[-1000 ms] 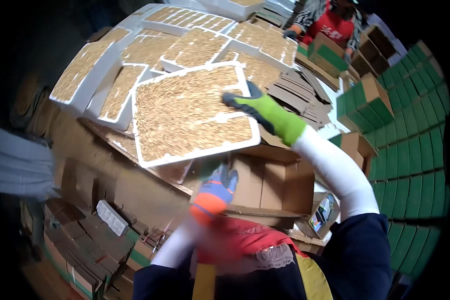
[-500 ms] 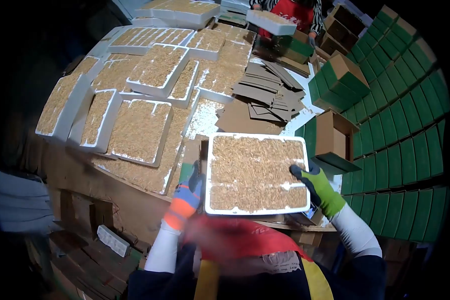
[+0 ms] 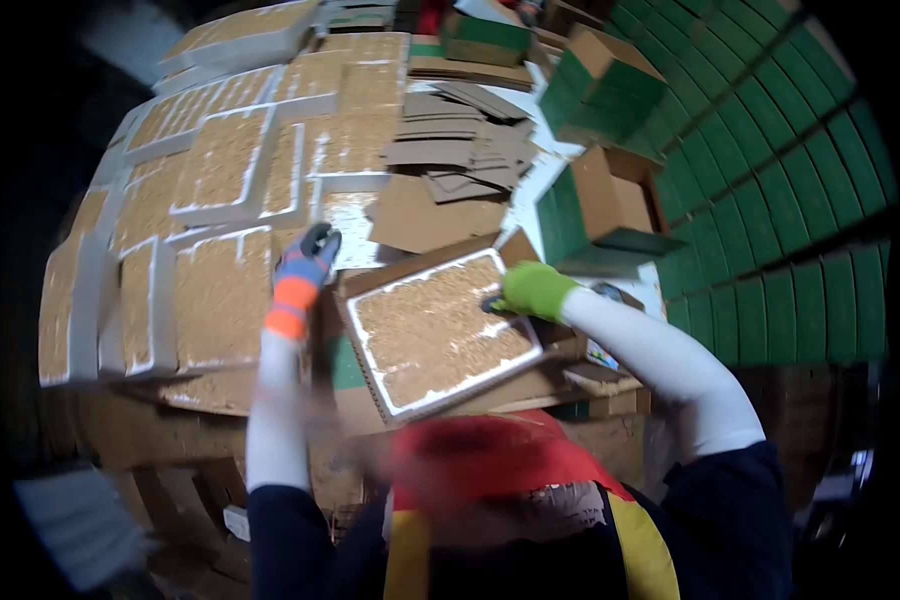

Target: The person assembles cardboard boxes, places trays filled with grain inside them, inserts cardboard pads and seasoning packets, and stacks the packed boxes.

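Observation:
A white foam tray filled with tan grain-like material sits tilted inside an open cardboard box at the table's front. My right hand, in a green and dark glove, is closed on the tray's right edge, its fingertips over the filling. My left hand, in a blue and orange glove, is off the tray, up and left of the box, beside another filled tray. Its fingers look bent and slightly blurred; whether they touch anything is unclear.
Several filled foam trays cover the table's left. Flat cardboard pieces lie behind the box. An open green carton stands at the right, before stacked green boxes. Part of another person shows at the top edge.
The tray has gone from raised in the air down into the box. My left hand has left its side and moved up and left; my right hand stays on it. The view has shifted.

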Action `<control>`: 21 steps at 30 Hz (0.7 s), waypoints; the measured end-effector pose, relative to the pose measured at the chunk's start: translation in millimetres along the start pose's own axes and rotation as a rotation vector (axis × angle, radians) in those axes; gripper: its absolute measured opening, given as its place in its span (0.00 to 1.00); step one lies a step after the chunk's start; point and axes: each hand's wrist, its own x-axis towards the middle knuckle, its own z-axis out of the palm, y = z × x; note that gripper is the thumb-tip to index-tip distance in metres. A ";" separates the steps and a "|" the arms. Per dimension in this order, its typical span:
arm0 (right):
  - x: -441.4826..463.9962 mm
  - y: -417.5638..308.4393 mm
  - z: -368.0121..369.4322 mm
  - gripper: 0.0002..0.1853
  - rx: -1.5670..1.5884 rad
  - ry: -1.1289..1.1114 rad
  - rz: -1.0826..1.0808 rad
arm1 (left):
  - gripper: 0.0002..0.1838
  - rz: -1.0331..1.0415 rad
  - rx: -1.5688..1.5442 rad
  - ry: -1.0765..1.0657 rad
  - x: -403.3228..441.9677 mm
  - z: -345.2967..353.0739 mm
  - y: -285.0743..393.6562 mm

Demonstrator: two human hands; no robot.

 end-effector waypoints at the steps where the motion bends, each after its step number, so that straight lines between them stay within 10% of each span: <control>1: 5.3 1.5 12.5 0.23 -0.026 0.050 0.003 | 0.34 -0.180 -0.097 -0.163 38.7 22.0 -16.3; 3: 2.4 -22.2 7.8 0.22 -0.218 0.015 -0.042 | 0.60 -0.468 -0.103 -0.395 76.7 58.1 -12.3; 5: -9.8 -24.8 -5.1 0.22 0.051 0.193 -0.037 | 0.62 -0.487 -0.131 -0.504 88.6 76.5 -13.6; 7: -55.4 7.5 -12.9 0.24 0.202 0.692 0.005 | 0.35 -0.522 -0.265 -0.625 104.9 94.3 -26.6; 9: -122.6 54.3 -40.5 0.24 1.120 0.552 0.369 | 0.16 -0.501 -0.317 -0.547 103.5 92.7 -34.7; 11: -145.7 134.3 29.7 0.20 0.741 0.966 0.605 | 0.15 -0.546 -0.320 -0.557 113.1 77.4 -46.0; 13: -174.5 152.4 75.7 0.17 0.603 0.594 0.792 | 0.16 -0.537 -0.337 -0.466 110.3 53.4 -41.1; 21: -161.6 144.0 154.7 0.23 0.221 0.619 1.057 | 0.10 -0.380 -0.105 -0.063 78.4 -47.4 -4.0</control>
